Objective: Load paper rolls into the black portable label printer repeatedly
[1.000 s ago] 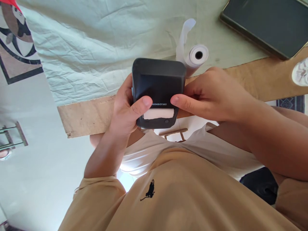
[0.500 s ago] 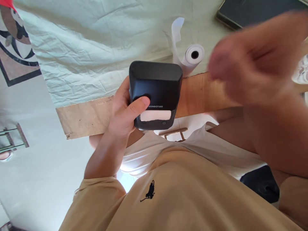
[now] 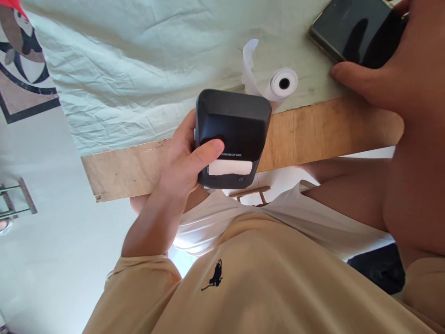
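Note:
My left hand (image 3: 184, 160) holds a black label printer (image 3: 236, 125) above the table's front edge, its thumb lying across the printer's face. A torn-edged strip of white paper (image 3: 230, 167) shows at the printer's slot. At the upper right, my right hand (image 3: 410, 79) spans a dark smartphone (image 3: 358, 32), with the thumb at its near edge and a finger at the far side; most of the other fingers are hidden. Between the printer and the phone stands a roll of white paper (image 3: 285, 83), its loose end (image 3: 249, 65) curling up.
A pale green cloth (image 3: 139, 69) with wrinkles covers the table. Its bare wooden front edge (image 3: 299, 137) runs just above my lap. A rack-like piece of furniture (image 3: 21, 199) is on the floor at the left, below a panda-patterned mat (image 3: 28, 65).
My right hand has moved up and right from above the wooden edge onto the smartphone, its fingers spreading around it. The printer in my left hand has shifted slightly right.

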`<state>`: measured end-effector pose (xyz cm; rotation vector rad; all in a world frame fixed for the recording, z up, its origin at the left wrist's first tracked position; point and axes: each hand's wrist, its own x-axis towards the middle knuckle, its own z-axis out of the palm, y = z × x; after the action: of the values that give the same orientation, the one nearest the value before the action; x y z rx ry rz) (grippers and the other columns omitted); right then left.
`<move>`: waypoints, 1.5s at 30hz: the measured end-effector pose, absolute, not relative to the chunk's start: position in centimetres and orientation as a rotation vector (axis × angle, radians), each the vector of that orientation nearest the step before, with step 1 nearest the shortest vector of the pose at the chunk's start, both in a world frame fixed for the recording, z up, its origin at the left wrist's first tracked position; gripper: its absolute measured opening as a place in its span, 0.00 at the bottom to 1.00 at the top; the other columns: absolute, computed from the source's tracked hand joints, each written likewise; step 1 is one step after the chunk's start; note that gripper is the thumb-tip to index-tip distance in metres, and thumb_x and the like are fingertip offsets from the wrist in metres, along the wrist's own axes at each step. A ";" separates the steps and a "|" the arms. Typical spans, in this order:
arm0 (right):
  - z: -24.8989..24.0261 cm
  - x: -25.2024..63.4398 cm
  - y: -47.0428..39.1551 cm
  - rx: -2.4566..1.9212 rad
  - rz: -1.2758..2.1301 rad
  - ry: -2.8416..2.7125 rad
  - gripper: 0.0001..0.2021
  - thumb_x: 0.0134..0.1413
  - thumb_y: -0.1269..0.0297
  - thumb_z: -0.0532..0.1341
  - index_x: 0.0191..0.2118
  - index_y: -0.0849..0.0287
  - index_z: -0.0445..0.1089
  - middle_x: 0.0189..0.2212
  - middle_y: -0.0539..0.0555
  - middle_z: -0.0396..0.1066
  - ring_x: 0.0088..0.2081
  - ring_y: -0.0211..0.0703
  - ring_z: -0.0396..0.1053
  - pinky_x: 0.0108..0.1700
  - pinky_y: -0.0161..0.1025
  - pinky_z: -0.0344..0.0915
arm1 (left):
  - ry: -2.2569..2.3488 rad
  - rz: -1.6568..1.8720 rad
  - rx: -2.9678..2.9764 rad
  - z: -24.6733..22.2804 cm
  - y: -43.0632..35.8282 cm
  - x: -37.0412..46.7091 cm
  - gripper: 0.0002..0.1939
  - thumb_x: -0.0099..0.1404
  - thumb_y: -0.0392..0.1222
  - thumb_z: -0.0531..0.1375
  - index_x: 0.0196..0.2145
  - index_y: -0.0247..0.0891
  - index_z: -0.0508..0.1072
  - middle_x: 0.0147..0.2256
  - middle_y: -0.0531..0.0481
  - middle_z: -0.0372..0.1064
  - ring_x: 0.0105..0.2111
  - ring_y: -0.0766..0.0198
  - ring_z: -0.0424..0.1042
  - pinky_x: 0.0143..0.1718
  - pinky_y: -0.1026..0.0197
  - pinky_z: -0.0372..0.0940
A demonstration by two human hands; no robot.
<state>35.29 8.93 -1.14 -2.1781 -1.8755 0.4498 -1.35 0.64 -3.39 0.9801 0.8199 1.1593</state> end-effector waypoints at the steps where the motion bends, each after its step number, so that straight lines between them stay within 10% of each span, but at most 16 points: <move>1: -0.5 34.5 8.8 -2.205 0.459 -1.877 0.51 0.61 0.15 0.65 0.80 0.34 0.62 0.78 0.51 0.66 0.83 0.70 0.65 0.88 0.72 0.64 | 0.823 1.160 0.990 -3.5 0.7 -1.4 0.19 0.74 0.44 0.71 0.61 0.44 0.90 0.43 0.42 0.84 0.32 0.59 0.81 0.27 0.63 0.74; 9: 1.7 30.0 8.8 -2.392 0.512 -1.820 0.42 0.66 0.50 0.74 0.80 0.40 0.60 0.78 0.51 0.68 0.85 0.62 0.62 0.90 0.64 0.61 | 0.811 1.252 0.944 -3.8 0.8 -0.9 0.17 0.72 0.47 0.69 0.53 0.41 0.92 0.37 0.43 0.82 0.28 0.62 0.78 0.24 0.66 0.66; 21: 2.1 30.2 8.9 -2.408 0.545 -1.827 0.45 0.66 0.54 0.73 0.83 0.46 0.58 0.80 0.55 0.65 0.86 0.63 0.60 0.89 0.63 0.62 | 0.843 1.232 0.966 -3.4 0.5 -1.1 0.16 0.72 0.46 0.70 0.53 0.38 0.89 0.41 0.41 0.84 0.32 0.60 0.80 0.27 0.64 0.72; 36: 1.1 30.7 9.1 -2.367 0.491 -1.850 0.41 0.63 0.51 0.75 0.78 0.39 0.64 0.78 0.52 0.66 0.82 0.64 0.65 0.88 0.66 0.62 | 1.101 1.032 0.971 -0.3 2.0 2.6 0.44 0.65 0.70 0.79 0.69 0.44 0.76 0.47 0.44 0.83 0.49 0.44 0.87 0.46 0.48 0.83; 45: 0.7 31.5 9.0 -2.317 0.466 -1.865 0.35 0.62 0.51 0.76 0.72 0.39 0.69 0.76 0.52 0.69 0.79 0.67 0.68 0.85 0.68 0.64 | 1.147 0.968 0.875 0.7 0.9 -0.4 0.40 0.51 0.67 0.88 0.52 0.42 0.85 0.38 0.50 0.80 0.35 0.58 0.77 0.32 0.58 0.68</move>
<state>31.54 8.96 0.70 -2.3167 -1.8654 0.4661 -0.36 0.90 0.68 0.8754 1.1469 0.9684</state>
